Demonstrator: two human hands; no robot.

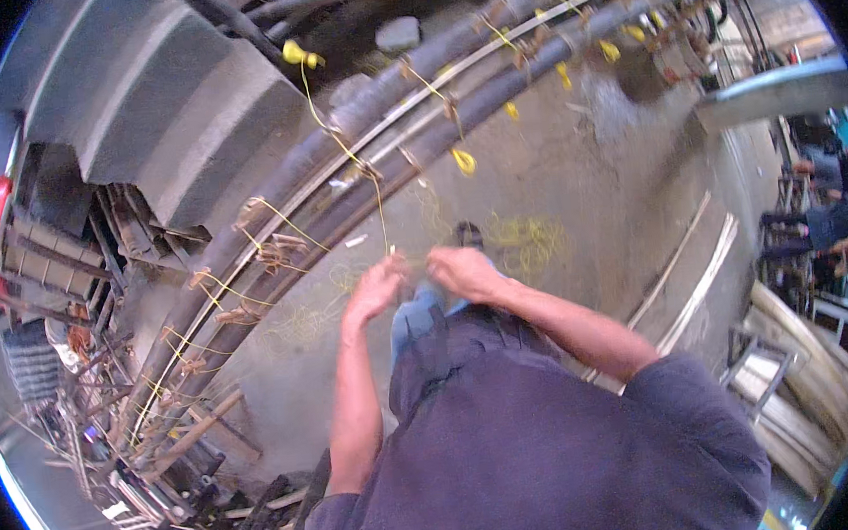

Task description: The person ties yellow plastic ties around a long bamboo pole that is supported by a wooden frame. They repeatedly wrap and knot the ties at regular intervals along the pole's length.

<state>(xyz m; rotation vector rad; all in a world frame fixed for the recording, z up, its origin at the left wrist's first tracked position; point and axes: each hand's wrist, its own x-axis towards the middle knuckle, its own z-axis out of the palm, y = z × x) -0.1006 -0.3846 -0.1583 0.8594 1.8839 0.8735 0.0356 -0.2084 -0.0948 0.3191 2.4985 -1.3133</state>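
Observation:
A thin yellow string (382, 208) drops from the long poles to the fingers of my left hand (376, 289), which are pinched at its lower end. Close beside it on the right is my right hand (465, 272), fingers curled together; blur hides what they hold. Both hands are in front of my body, just short of the poles. The two thick, dark, curving poles (482, 113) run side by side with a thin pale strip (430, 87) between them. Several yellow ties and brown lashings cross them. A yellow bundle of string (300, 54) lies past the far pole.
Loose yellow string (527, 241) lies tangled on the concrete floor (627, 189). Pale strips (701, 278) rest on the floor at right. Concrete steps (172, 105) rise at far left. Wooden pieces (198, 432) crowd the lower left. People (819, 224) are at the far right.

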